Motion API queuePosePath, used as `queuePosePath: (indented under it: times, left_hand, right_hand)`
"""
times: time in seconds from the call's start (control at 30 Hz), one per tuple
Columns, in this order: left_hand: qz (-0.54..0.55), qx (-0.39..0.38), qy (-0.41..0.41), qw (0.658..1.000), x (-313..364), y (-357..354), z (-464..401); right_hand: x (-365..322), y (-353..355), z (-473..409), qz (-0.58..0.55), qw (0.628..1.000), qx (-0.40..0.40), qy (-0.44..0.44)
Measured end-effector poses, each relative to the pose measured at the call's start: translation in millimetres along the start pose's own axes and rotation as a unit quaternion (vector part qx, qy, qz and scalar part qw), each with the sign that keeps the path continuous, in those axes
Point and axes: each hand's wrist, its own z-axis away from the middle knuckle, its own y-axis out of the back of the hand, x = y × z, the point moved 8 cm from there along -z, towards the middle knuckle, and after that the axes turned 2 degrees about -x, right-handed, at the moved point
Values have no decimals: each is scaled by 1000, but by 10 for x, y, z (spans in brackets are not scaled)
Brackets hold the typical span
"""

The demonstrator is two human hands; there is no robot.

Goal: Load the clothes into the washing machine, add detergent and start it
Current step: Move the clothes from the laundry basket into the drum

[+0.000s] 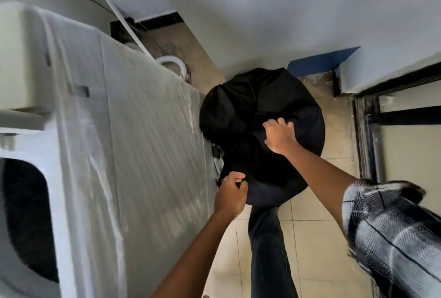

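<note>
We clamp our left hand (232, 186) on the near edge of the black clothes (257, 130) | our right hand (279, 135) digs curled fingers into the top of the pile | clothes sit heaped on the tiled floor (319, 250), touching the washing machine's (119, 130) plastic-wrapped side | our dark trouser leg (267, 250) stands just below the pile.

Only 1 view is showing here: a wide-angle head camera looking steeply down from the person's standing height. It is facing the tiled floor (310, 238), with the washing machine (119, 130) running along the frame's left edge and both forearms reaching in from the bottom, close to the lens. Edges are bending.
</note>
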Motion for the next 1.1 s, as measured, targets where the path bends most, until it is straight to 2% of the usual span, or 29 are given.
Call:
queuePosePath:
  times: [0.13,0.27,0.4,0.5,0.57,0.67,0.77,0.83,0.93,1.0,1.1]
  left_hand:
    - [-25,-13,-15,999,-73,-132,-106]
    - [-29,-26,-6,999,-206,-121,-91]
    - [-6,-27,-2,1000,-211,41,-2]
    - [0,-18,-31,999,-28,217,153]
    - [2,-12,-62,998,147,325,280]
    - [25,-11,-101,995,375,525,535]
    - [91,-16,-124,988,545,748,797]
    - [126,-28,-161,979,649,922,1016]
    - [118,-50,-222,966,763,1167,1382]
    - [113,-56,-257,958,776,1350,1661]
    - [179,-20,-312,933,848,1727,1997]
  right_hand:
    - [30,-395,-183,69,995,-62,-22]
    - [11,-614,1,110,991,-62,-33]
    - [-112,-343,421,-9,996,57,-67]
    - [-183,55,807,-135,982,108,-82]
    - [-240,410,1062,-214,965,140,-61]
    - [-375,1045,1572,-294,935,198,-12]
    - [-602,1655,2199,-364,902,233,-1]
    - [-844,2042,2722,-457,849,264,11]
    - [-1341,2588,3559,-566,764,305,61]
    - [-1778,2908,4143,-581,733,331,125]
    - [-2253,3224,4870,-585,693,370,200]
